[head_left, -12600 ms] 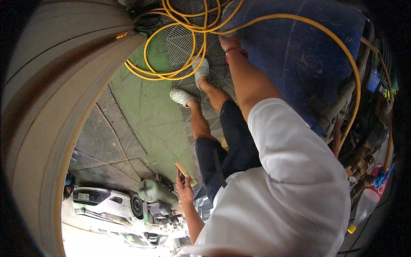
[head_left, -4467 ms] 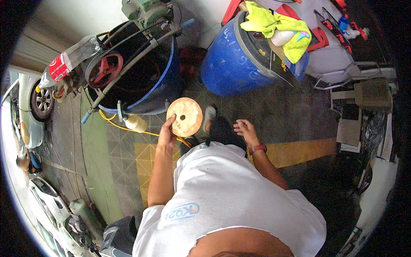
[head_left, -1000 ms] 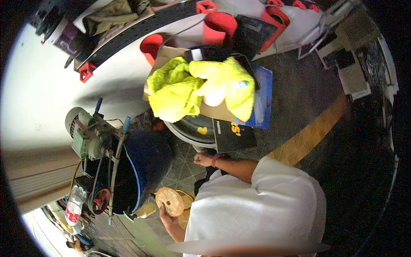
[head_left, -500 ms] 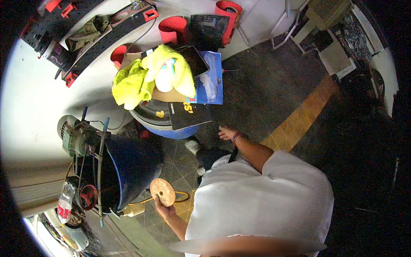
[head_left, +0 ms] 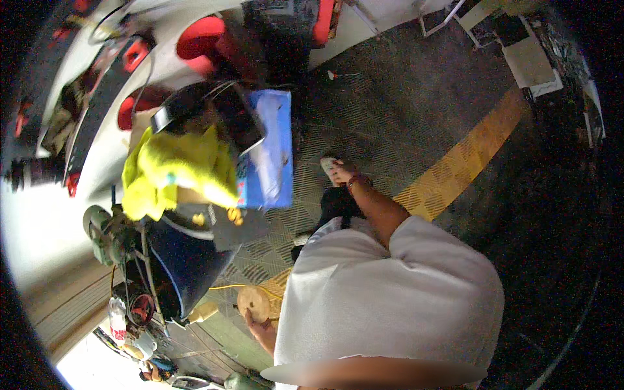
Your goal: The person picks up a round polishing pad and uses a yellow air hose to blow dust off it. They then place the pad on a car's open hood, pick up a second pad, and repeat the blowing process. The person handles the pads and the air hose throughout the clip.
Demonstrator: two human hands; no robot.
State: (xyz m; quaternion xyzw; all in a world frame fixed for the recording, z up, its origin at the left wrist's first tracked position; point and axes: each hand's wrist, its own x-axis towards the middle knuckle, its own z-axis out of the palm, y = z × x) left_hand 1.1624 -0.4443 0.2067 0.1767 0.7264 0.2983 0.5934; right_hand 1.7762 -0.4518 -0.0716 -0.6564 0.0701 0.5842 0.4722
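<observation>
My left hand (head_left: pixel 260 328) grips a round, flat tan disc (head_left: pixel 252 302) by its near edge; a small dark hole shows near its middle. The disc is held low at my left side, above the floor. My right hand (head_left: pixel 340 173) hangs out in front of me, slightly blurred, with its fingers loosely apart and nothing seen in them. Just beyond it a light shoe (head_left: pixel 327 162) shows on my foot. To the left of my legs stands a dark blue drum (head_left: pixel 195 260) with a blue rim.
Ahead on the left, a fluffy yellow-green cloth (head_left: pixel 185 166) lies by a blue box (head_left: pixel 278 143) on a pile. A motor (head_left: pixel 97 227) and metal frame stand beside the drum. A yellow cable (head_left: pixel 240 286) crosses the floor near the disc. Red holders (head_left: pixel 198 42) line the wall.
My view has shifted forward and turned; the cloth and box now sit farther left and larger. My feet have stepped. The disc stays in my left hand.
</observation>
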